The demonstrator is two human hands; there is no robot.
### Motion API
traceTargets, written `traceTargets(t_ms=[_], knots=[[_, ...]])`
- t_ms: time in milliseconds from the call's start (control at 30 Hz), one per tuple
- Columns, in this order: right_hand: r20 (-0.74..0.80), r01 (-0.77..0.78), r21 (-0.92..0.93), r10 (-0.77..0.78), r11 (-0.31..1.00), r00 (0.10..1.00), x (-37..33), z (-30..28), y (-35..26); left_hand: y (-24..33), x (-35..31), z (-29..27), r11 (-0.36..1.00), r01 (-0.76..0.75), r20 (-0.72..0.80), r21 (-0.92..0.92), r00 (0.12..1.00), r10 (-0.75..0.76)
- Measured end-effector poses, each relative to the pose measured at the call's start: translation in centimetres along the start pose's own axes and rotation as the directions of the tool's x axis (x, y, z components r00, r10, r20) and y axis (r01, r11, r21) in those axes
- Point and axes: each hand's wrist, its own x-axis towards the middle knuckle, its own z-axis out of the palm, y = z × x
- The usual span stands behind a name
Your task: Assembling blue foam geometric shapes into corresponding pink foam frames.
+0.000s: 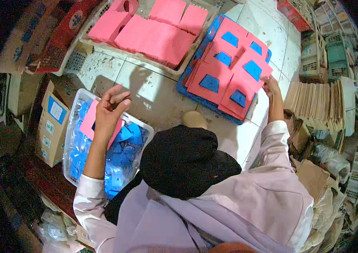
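Note:
My left hand (112,107) hovers over a white basket (148,134) with its fingers apart and curved, nothing visible between them. Under it, a pink sheet (89,120) lies across blue pieces in clear plastic (119,162); my wrist partly covers the sheet. On the right, my right hand (271,87) pinches the edge of a pink card (265,72) with a blue trapezoid in it. That card overlaps stacks of similar pink cards (206,69) on a blue tray (182,87). Whether the blue trapezoids are inserts or openings, I cannot tell.
A pale crate (145,57) of stacked pink sheets (156,40) stands at the far left. Beside the basket is a cardboard box (53,124). Upright brown cards (313,105), crates (339,55) and plastic bags (332,160) line the right side.

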Motion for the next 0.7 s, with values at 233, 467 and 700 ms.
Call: traceTargets(t_ms=[233, 467, 700], knots=[[0.101, -0.265, -0.230, 0.294, 0.936, 0.950, 3.7, -4.0, 4.6, -1.1, -2.7, -5.9, 0.994, -0.043, -0.108, 0.102, 0.993, 0.054], [0.171, 0.151, -0.985, -0.527, -0.081, 0.832, 7.1, -0.1, 0.8, -5.6, -9.6, -13.3, 0.984, 0.054, -0.525, 0.170, 0.850, 0.044], [0.766, 0.849, -0.292, -0.424, 0.441, 0.483, -9.1, 31.5, -9.8, -14.1, -8.9, -13.3, 0.888, 0.192, -0.713, 0.418, 0.675, 0.190]])
